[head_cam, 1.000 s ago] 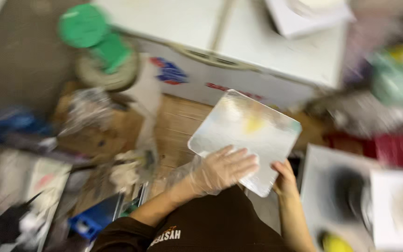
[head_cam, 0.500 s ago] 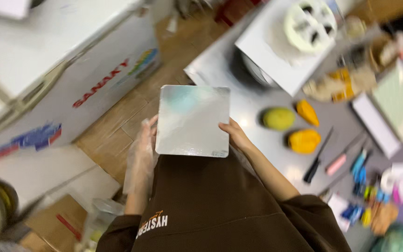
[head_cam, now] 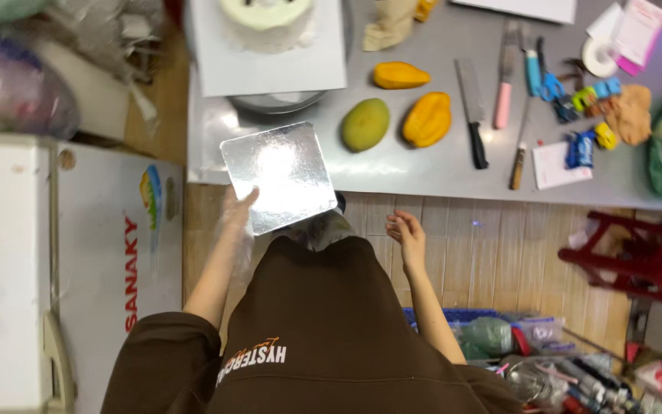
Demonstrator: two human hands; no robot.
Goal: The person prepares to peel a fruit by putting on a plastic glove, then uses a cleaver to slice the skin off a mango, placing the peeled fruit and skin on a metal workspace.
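Note:
My left hand, in a thin clear glove, grips the lower left edge of a square silver cake board held over the near edge of the steel table. My right hand hangs bare and empty below the table edge, fingers loosely apart, touching nothing. On the table beyond the board lie a whole green mango and two peeled orange mango pieces. A white frosted cake stands on a white square board at the far side.
A black-handled knife, pink-handled tools, scissors and small clutter lie on the table's right half. A white chest freezer stands at my left. A red stool sits on the wooden floor at right, bags and tools near my feet.
My view has swung round to face the steel table. My right hand has let go of the silver board and dropped; only the gloved left hand holds it now.

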